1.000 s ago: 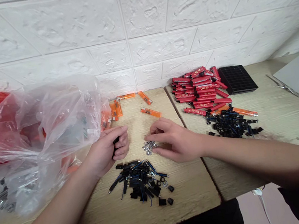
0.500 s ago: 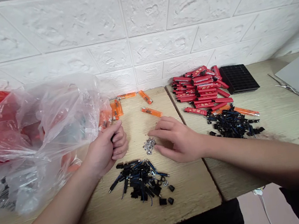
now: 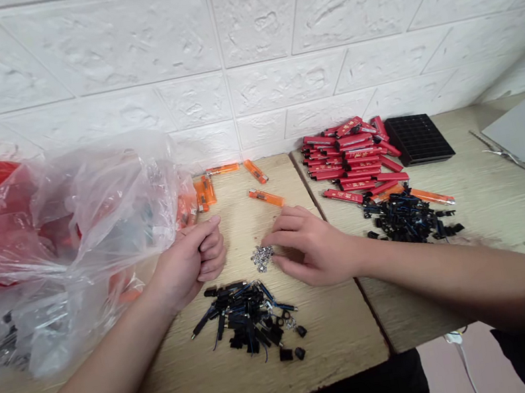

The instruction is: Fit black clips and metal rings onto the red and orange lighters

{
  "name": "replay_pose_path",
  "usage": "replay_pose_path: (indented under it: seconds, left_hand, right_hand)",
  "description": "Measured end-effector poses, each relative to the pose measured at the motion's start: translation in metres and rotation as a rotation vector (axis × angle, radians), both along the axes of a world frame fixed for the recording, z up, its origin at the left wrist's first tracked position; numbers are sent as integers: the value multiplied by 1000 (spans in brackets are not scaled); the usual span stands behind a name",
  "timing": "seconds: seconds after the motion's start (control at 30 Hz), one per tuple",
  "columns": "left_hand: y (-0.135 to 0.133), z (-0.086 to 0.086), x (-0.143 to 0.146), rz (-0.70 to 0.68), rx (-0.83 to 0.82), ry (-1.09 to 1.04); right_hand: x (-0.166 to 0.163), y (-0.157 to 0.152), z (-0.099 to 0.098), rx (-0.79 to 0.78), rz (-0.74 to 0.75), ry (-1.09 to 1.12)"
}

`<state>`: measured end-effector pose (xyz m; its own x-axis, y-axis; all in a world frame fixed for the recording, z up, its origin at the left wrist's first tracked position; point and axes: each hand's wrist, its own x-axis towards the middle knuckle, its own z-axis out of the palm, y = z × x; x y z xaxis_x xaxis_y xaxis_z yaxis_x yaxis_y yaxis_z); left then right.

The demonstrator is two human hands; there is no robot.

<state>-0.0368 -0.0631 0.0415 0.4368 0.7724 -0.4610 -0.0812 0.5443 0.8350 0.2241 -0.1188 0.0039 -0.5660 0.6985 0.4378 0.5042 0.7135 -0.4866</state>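
My left hand [image 3: 191, 262] is closed in a fist on the left, thumb laid over the curled fingers; what it holds is hidden. Beside the pile of tiny silver metal parts [image 3: 262, 258], my right hand [image 3: 308, 246] rests with thumb and forefinger apart at the pile's right edge. Nothing shows between those fingertips. Nearer the table's front lies a heap of small black parts with thin blue wires [image 3: 247, 316]. Behind the hands is an orange lighter [image 3: 266, 197], with another orange lighter [image 3: 255, 171] farther back.
Clear plastic bags [image 3: 80, 220] fill the left side. Red lighter-like cases [image 3: 357, 157] are heaped at back right by a black gridded tray [image 3: 418, 138]. In front of them sits another black parts heap [image 3: 407, 216]. A thin metal tool [image 3: 504, 151] lies far right.
My left thumb has come down flatter over the fist, covering the dark gap seen earlier. My right hand stays almost still at the silver parts.
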Motion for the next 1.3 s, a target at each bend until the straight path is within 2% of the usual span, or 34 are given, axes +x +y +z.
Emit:
replay_pose_path:
  seconds: [0.23, 0.47, 0.83, 1.3]
  left_hand:
    - [-1, 0, 1, -8, 19, 6]
    - [-1, 0, 1, -22, 15, 3]
    - [-1, -2, 0, -31, 12, 6]
    - [-1, -1, 1, -36, 22, 17]
  right_hand:
    - [1, 1, -2, -18, 11, 26]
    - [5, 5, 3, -108, 88, 86]
    - [3, 5, -2, -98, 42, 36]
    - [4, 8, 0, -93, 95, 5]
